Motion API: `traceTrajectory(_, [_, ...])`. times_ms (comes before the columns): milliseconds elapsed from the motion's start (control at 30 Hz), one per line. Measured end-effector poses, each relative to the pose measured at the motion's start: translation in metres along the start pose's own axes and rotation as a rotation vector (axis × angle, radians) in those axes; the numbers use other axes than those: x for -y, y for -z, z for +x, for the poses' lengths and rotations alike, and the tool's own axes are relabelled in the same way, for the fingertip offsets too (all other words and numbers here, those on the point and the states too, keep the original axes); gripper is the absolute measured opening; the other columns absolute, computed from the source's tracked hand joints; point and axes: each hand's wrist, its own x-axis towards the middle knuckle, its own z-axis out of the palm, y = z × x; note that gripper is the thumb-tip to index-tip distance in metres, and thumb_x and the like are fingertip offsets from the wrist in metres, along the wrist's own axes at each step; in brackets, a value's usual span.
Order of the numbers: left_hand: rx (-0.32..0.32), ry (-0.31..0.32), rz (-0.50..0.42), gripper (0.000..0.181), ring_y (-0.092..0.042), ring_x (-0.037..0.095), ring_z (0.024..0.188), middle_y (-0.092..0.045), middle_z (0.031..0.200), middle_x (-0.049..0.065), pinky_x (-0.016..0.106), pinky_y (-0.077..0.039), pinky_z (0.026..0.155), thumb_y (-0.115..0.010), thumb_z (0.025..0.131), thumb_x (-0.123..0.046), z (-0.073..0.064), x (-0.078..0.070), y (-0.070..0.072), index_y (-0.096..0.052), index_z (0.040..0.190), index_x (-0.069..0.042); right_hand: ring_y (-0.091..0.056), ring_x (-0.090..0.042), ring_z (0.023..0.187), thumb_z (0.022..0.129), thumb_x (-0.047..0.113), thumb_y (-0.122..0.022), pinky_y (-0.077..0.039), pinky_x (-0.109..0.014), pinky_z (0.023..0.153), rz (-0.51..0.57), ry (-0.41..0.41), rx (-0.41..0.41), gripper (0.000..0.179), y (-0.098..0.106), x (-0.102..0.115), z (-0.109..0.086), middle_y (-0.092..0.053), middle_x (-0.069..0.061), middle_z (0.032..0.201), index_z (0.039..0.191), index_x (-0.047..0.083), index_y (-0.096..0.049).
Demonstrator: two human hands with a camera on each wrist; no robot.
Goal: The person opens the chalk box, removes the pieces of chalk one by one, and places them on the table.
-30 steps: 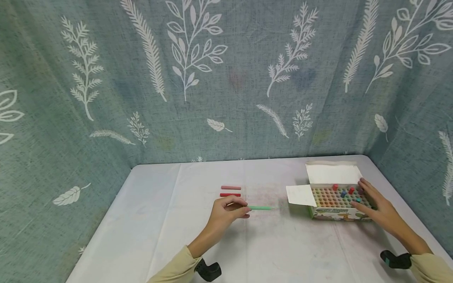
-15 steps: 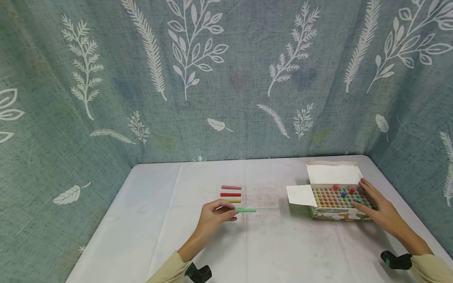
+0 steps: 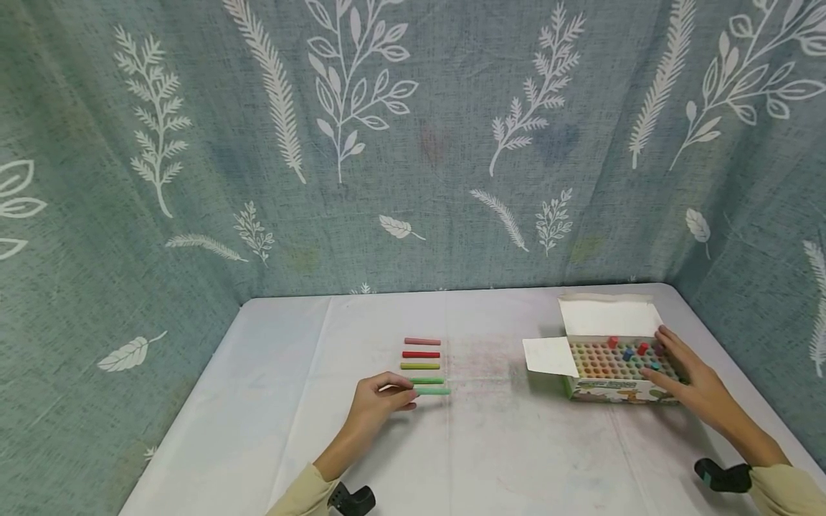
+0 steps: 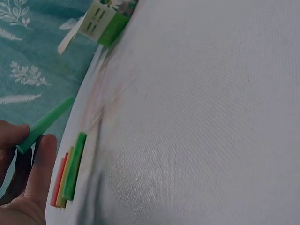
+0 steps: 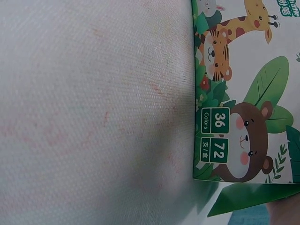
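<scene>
The left hand (image 3: 382,400) pinched, low in the middle of the frame. The right hand (image 3: 693,380) was at the lower right, thumb (image 3: 663,382) and fingers (image 3: 674,344) apart.

Booth-like, perhaps: leafy curtains (image 3: 445,150) around a table (image 3: 542,444).

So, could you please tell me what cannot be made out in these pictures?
Head view: the right end of the box, hidden by the right hand.
Head view: what sits deep in most of the holes; too small to tell.
Left wrist view: the rest of the left hand, cut off by the left and lower edges.
Right wrist view: part of the green lettering, cut off at the upper right.
</scene>
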Motion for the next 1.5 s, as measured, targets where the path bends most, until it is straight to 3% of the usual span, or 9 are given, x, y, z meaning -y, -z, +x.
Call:
traceTrajectory(400, [-0.017,0.037,0.038,0.026,-0.067,0.031,0.086,-0.064,0.092,0.017,0.039,-0.056,0.074,-0.072,0.079,0.003,0.005,0.010,0.010,-0.062,0.099,0.017,-0.001,-0.047,0.139,0.094,0.034,-0.059,-0.011,-0.075,0.093,0.011,-0.002,0.000,0.082,0.000,0.000,-0.001,-0.002,-0.019,0.157,0.153,0.009,-0.008])
traceTrajectory(600, [-0.021,0.040,0.148,0.019,-0.067,0.022,0.081,-0.066,0.091,0.016,0.036,-0.056,0.070,-0.073,0.078,0.003,0.006,0.013,0.012,-0.066,0.094,0.011,-0.003,-0.050,0.138,0.093,0.036,-0.059,-0.012,-0.076,0.092,-0.008,-0.008,-0.005,0.083,0.000,0.001,0.000,-0.002,-0.020,0.156,0.153,0.009,-0.007])
traceTrajectory(700, [-0.011,-0.014,0.279,0.013,-0.066,0.020,0.076,-0.067,0.087,0.012,0.032,-0.056,0.065,-0.074,0.078,0.001,0.007,0.015,0.013,-0.069,0.090,0.005,-0.003,-0.050,0.138,0.093,0.037,-0.059,-0.013,-0.076,0.091,-0.016,-0.016,-0.003,0.084,0.000,0.001,0.000,-0.002,-0.020,0.156,0.153,0.010,-0.006])
traceTrajectory(833, [-0.009,-0.148,0.509,0.009,-0.065,0.017,0.071,-0.067,0.083,0.004,0.026,-0.053,0.062,-0.076,0.077,-0.001,0.008,0.017,0.015,-0.071,0.084,-0.005,-0.002,-0.049,0.138,0.093,0.037,-0.059,-0.012,-0.076,0.091,-0.021,-0.016,-0.004,0.084,0.000,0.001,0.000,-0.002,-0.020,0.156,0.153,0.009,-0.007])
traceTrajectory(933, [-0.012,-0.230,0.618,0.011,-0.063,0.014,0.071,-0.066,0.081,-0.001,0.024,-0.052,0.063,-0.077,0.076,-0.001,0.010,0.019,0.016,-0.071,0.081,-0.009,-0.002,-0.049,0.138,0.093,0.036,-0.059,-0.012,-0.076,0.092,-0.017,-0.010,-0.005,0.083,-0.001,0.001,0.000,-0.001,-0.020,0.156,0.153,0.009,-0.007])
traceTrajectory(1200, [0.012,-0.349,0.737,0.013,-0.055,0.008,0.067,-0.065,0.078,-0.003,0.023,-0.048,0.059,-0.077,0.075,0.002,0.014,0.025,0.015,-0.071,0.078,-0.009,-0.002,-0.049,0.138,0.093,0.035,-0.059,-0.012,-0.076,0.092,-0.012,-0.002,-0.003,0.083,0.000,0.001,0.000,-0.001,-0.018,0.157,0.153,0.010,-0.007])
traceTrajectory(1500, [0.020,-0.386,0.777,0.014,-0.054,0.008,0.065,-0.066,0.077,-0.002,0.022,-0.047,0.057,-0.076,0.074,0.004,0.018,0.024,0.015,-0.071,0.077,-0.008,-0.003,-0.050,0.138,0.093,0.037,-0.059,-0.013,-0.076,0.091,-0.022,-0.014,-0.011,0.084,-0.001,0.002,0.001,-0.001,-0.019,0.156,0.153,0.010,-0.007])
